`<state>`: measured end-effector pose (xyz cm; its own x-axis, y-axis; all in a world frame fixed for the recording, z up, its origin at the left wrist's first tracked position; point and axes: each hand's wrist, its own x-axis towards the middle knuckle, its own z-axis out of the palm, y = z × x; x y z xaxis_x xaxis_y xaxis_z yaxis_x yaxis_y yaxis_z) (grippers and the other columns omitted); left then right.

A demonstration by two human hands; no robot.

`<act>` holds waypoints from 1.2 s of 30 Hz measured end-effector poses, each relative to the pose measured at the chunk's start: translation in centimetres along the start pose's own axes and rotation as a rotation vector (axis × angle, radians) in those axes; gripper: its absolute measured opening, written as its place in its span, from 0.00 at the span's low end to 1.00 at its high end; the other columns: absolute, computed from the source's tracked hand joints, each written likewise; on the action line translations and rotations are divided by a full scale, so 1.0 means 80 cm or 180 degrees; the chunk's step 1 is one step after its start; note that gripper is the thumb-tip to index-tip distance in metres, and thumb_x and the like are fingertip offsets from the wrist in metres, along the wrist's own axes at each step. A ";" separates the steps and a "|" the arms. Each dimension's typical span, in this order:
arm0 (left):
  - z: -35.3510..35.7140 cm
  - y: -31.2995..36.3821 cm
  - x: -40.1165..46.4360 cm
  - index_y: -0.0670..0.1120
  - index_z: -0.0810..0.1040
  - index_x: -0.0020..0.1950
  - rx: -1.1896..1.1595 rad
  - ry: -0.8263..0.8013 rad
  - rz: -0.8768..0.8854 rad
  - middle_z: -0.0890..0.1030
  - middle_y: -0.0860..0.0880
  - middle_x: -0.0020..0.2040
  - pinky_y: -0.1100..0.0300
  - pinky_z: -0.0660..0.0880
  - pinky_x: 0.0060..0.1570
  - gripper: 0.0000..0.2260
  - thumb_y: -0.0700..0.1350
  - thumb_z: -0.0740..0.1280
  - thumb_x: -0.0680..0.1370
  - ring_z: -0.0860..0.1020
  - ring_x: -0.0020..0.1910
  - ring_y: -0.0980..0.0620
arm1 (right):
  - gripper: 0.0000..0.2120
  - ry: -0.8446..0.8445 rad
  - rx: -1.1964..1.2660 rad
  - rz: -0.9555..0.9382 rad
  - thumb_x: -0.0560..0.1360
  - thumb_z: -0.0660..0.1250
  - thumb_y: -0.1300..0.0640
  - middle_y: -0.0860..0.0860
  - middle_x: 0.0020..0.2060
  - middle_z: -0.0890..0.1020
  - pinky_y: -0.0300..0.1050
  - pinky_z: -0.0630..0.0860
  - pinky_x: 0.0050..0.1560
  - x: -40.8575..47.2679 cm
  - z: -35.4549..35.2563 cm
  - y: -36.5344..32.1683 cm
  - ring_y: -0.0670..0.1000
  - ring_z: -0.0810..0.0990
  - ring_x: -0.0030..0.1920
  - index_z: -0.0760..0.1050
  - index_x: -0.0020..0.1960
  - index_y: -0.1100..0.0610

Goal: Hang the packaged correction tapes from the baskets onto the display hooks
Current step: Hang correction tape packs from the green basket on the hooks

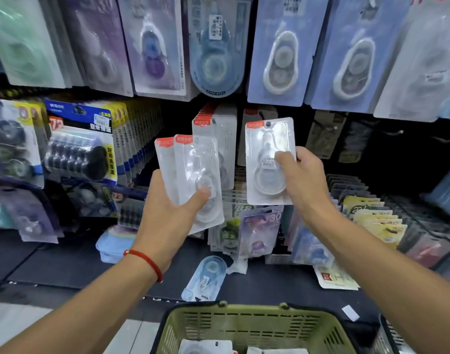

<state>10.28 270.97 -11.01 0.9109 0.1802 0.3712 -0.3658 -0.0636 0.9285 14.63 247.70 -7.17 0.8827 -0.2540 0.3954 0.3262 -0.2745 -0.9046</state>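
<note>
Item, left: left hand [172,208] gripped a fanned pair of clear blister packs with red top corners [190,180], thumb across their fronts, long axes upright.

Item, centre: matching packs already hung on a hook [218,139], between the hands.

Item, right: right hand [301,180] pinched a single clear blister-packed correction tape [268,159] by its right edge, upright, hang-hole uppermost, just beside the hung row; this hand was nearer.

Item, below: green slotted plastic basket [249,325], more packs inside.

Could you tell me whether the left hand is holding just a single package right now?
No, the left hand grips at least two fanned clear packages with red corner tabs, while the right hand holds a single package.
</note>
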 end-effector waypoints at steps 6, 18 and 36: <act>0.003 0.002 0.001 0.58 0.75 0.62 -0.0114 0.0016 -0.0065 0.84 0.60 0.56 0.56 0.81 0.54 0.20 0.47 0.79 0.75 0.84 0.54 0.61 | 0.13 0.0265 -0.0894 0.0044 0.81 0.66 0.44 0.46 0.54 0.80 0.42 0.74 0.46 0.002 -0.001 0.014 0.50 0.81 0.53 0.72 0.61 0.50; 0.031 0.011 -0.009 0.52 0.75 0.68 -0.0729 -0.0301 -0.0195 0.86 0.51 0.60 0.41 0.82 0.58 0.30 0.51 0.82 0.70 0.85 0.59 0.49 | 0.12 -0.1614 -0.0435 -0.0109 0.77 0.72 0.41 0.46 0.38 0.86 0.35 0.76 0.37 -0.033 0.020 -0.002 0.42 0.83 0.37 0.79 0.48 0.50; 0.023 0.001 0.005 0.60 0.81 0.45 -0.0803 0.0023 -0.0703 0.85 0.55 0.47 0.44 0.81 0.53 0.12 0.44 0.71 0.66 0.84 0.46 0.53 | 0.12 0.0243 0.0338 0.0238 0.72 0.68 0.45 0.44 0.47 0.84 0.40 0.74 0.41 -0.025 0.011 0.002 0.42 0.82 0.43 0.76 0.52 0.49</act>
<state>10.98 269.25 -10.79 0.9724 0.1694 0.1604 -0.1963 0.2227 0.9549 13.20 248.94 -8.25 0.8789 -0.3410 0.3335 0.2980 -0.1535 -0.9422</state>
